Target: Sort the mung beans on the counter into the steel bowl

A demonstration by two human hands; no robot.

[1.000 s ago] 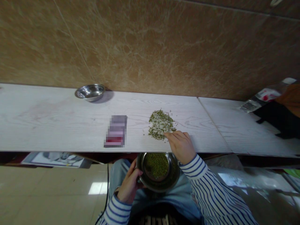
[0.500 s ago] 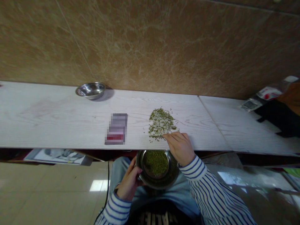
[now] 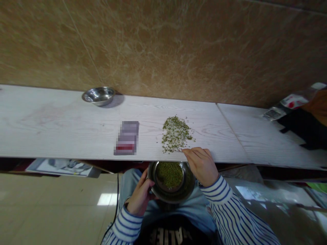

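Observation:
My left hand [image 3: 141, 194] grips the left rim of a metal bowl [image 3: 188, 190], thumb on the rim, just below the table's front edge over my lap. Small green beans, like mung beans [image 3: 170, 175], cover part of the bowl's bottom. More green beans [image 3: 176, 132] lie scattered in a loose patch on the white table. At the near right of that patch is my right hand [image 3: 201, 165], its fingertips pinched together low over the tabletop. A thin line shows at the fingertips, too fine to make out.
A smaller metal bowl [image 3: 99, 96] stands near the wall at the back left. A flat, blurred-out phone-shaped object [image 3: 127, 137] lies left of the beans. On the far right are a plastic bottle [image 3: 293, 101] and a black item [image 3: 304, 127]. A drawer [image 3: 63, 167] sticks out below the table.
My right hand has shifted slightly right and nearer to the table's front edge, its fingers still pinched. My left hand keeps holding the bowl. The whole view has tilted a little.

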